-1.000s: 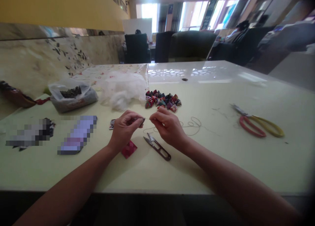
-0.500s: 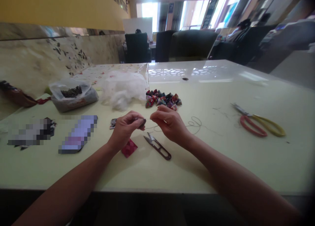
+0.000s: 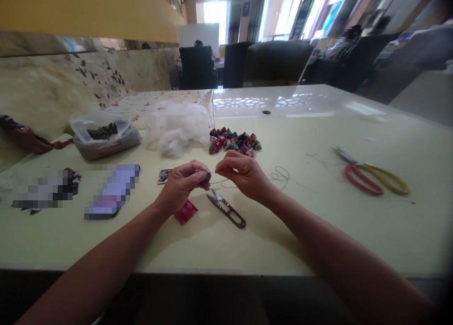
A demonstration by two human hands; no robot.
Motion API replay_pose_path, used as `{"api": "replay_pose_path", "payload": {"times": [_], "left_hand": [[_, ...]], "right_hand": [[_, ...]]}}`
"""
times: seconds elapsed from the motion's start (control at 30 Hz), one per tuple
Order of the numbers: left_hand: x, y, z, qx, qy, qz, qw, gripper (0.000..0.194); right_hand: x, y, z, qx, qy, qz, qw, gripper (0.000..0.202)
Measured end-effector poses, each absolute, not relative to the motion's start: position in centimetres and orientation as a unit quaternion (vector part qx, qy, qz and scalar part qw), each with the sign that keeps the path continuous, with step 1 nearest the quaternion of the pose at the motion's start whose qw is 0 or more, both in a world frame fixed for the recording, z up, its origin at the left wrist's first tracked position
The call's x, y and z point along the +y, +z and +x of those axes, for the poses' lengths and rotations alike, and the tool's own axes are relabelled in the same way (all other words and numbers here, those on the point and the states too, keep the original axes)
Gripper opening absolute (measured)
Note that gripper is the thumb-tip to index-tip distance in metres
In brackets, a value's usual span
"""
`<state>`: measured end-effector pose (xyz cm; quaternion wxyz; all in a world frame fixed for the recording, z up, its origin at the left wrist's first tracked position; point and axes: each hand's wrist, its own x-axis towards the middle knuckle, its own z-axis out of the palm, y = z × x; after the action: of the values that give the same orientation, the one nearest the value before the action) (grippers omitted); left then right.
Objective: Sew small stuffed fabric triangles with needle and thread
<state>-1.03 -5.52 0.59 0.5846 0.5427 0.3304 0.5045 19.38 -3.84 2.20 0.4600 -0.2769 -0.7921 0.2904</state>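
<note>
Pale glossy worktop (image 3: 318,230), café behind. Left hand (image 3: 182,183) pinches a small dark fabric piece (image 3: 205,176) at centre; right hand (image 3: 244,174) pinches thread (image 3: 279,176). Risks: thread snagging on the thread snips (image 3: 226,209) just below, or tangling in its loose coil.
</note>
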Motion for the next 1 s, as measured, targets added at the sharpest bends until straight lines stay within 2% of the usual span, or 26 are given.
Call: {"api": "replay_pose_path", "payload": {"times": [0.3,0.7,0.77,0.87,1.0], "left_hand": [[-5.4,0.0,-1.0,0.331,0.473,0.538,0.614,0.015],[-5.3,-0.1,-0.9,0.359,0.483,0.554,0.575,0.017],[-5.4,-0.2,-0.8,0.385,0.481,0.57,0.544,0.018],[-5.6,-0.1,-0.5,0.422,0.49,0.592,0.481,0.022],[-6.2,0.1,0.0,0.432,0.483,0.643,0.409,0.025]], "right_hand": [[-4.1,1.7,18.7,-0.805,0.276,-0.249,0.461,0.015],[-4.1,1.3,18.3,-0.798,0.263,-0.266,0.473,0.018],[-4.3,1.0,18.0,-0.808,0.229,-0.28,0.465,0.017],[-4.5,0.6,17.7,-0.834,0.11,-0.316,0.438,0.015],[-5.1,0.4,17.4,-0.865,-0.025,-0.317,0.389,0.022]]}}
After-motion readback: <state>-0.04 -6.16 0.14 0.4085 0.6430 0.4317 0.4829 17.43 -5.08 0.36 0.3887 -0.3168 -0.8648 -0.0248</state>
